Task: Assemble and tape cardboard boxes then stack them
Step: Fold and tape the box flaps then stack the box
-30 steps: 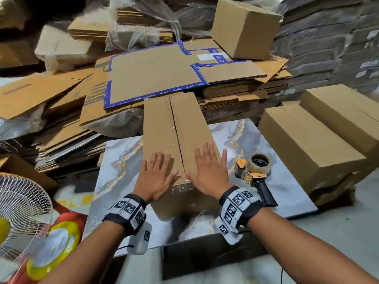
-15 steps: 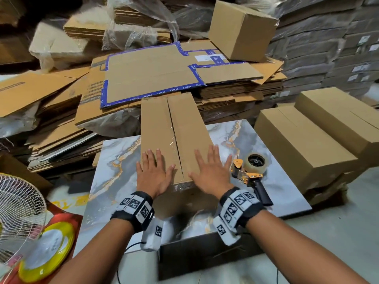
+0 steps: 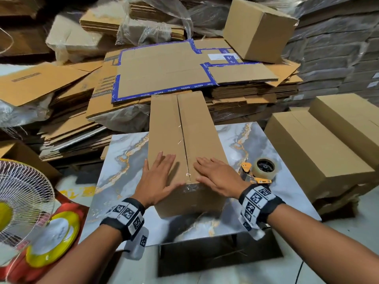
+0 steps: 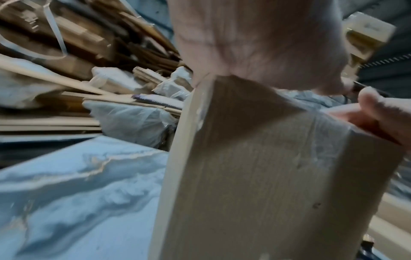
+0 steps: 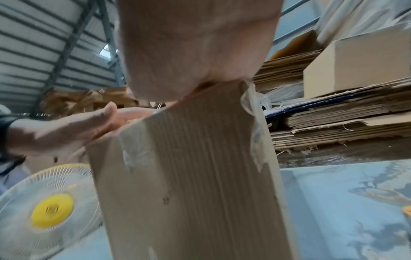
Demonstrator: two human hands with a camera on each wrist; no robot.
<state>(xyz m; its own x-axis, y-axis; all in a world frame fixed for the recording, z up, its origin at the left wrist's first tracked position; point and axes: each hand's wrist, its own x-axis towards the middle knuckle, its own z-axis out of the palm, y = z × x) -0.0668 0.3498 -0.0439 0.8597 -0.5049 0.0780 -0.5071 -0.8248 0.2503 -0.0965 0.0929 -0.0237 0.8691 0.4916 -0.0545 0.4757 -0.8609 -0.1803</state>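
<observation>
Both hands lie flat, fingers straight and together, on the near end of the long brown cardboard box [image 3: 184, 140] that sits lengthwise on the grey marble-patterned desk [image 3: 123, 160]: the left hand [image 3: 158, 179] presses the left top flap and the right hand [image 3: 217, 177] the right flap, with the centre seam running between them. Compared with half a second ago, the right hand has turned inward so its fingers now point across the flap toward the seam, and the left hand has slid a little further up its flap; the clear tape over the box's near edge shows wrinkled beneath the palms. That suggests the taping of this seam is done and the hands are smoothing it down, so the stacking step probably comes next. Just right of the right hand, one orange-and-black tape dispenser with a clear roll [image 3: 260, 169] rests on the desk, untouched. Left of the left hand stands one white wire-guarded fan with a yellow hub [image 3: 18, 201]. Further right of the right hand, two finished long brown boxes [image 3: 320, 144] lie side by side. Beyond the fingertips, one flattened sheet edged in blue tape [image 3: 164, 74] tops a heap of flat cardboard, and one assembled cube-like brown box [image 3: 260, 29] perches on it.
</observation>
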